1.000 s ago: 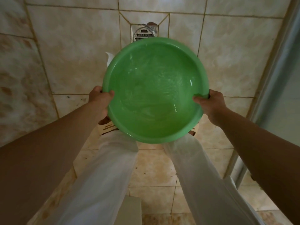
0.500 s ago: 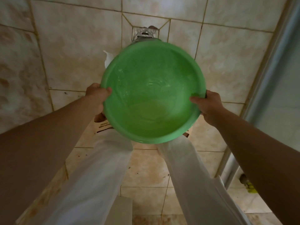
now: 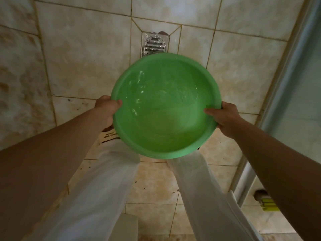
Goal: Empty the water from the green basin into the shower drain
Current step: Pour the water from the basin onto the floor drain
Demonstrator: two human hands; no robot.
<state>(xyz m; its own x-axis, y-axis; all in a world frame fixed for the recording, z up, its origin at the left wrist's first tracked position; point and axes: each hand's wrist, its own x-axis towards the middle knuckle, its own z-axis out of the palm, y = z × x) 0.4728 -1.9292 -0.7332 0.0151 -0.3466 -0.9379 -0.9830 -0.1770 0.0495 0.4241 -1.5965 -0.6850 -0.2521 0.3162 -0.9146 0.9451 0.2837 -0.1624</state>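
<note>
I hold a round green basin in the air above the tiled shower floor, with clear water glinting inside it. My left hand grips its left rim, thumb over the edge. At the right rim my right hand clasps it the same way. The square metal shower drain lies in the floor just beyond the basin's far edge, its near side partly covered by the rim.
My legs in white trousers stand below the basin. A metal shower door frame runs along the right. A yellow-green object lies on the floor outside the frame. Beige tiles surround the drain.
The basin has come back toward me and sits lower in view, so the drain, nearly covered before, now shows beyond its far rim. Both hands keep their grip.
</note>
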